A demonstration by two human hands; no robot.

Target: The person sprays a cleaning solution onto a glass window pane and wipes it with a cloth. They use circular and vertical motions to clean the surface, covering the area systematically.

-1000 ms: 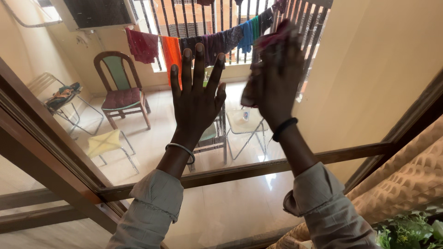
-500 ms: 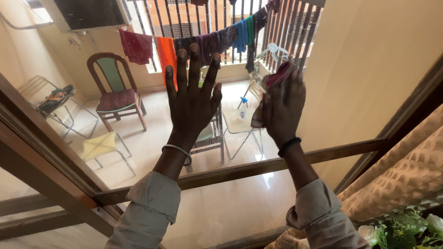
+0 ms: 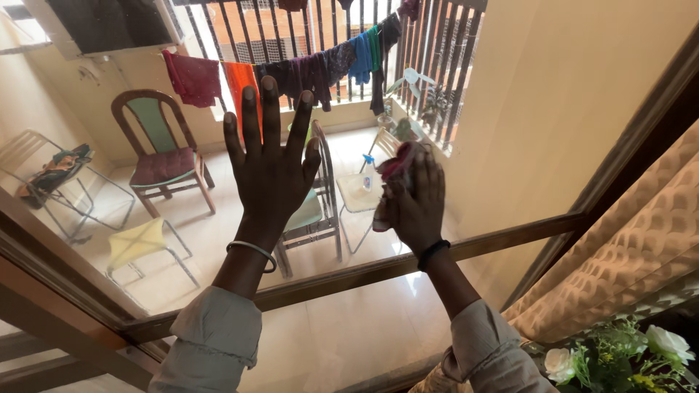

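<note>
Two hands on one window pane (image 3: 510,109).
Left hand (image 3: 271,171): fingers spread flat, grip open. Right hand (image 3: 415,204), just beside: grip closed on one red cloth (image 3: 397,164).

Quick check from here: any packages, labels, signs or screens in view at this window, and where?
Spray bottle: on the small stool out on the balcony, behind the glass beside the right hand; pale slim body, blue top, any label too small to tell.
No signs or screens visible.

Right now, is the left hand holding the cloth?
No: the left hand is spread flat and empty against the window glass, while the right hand grips the reddish cloth.
</note>
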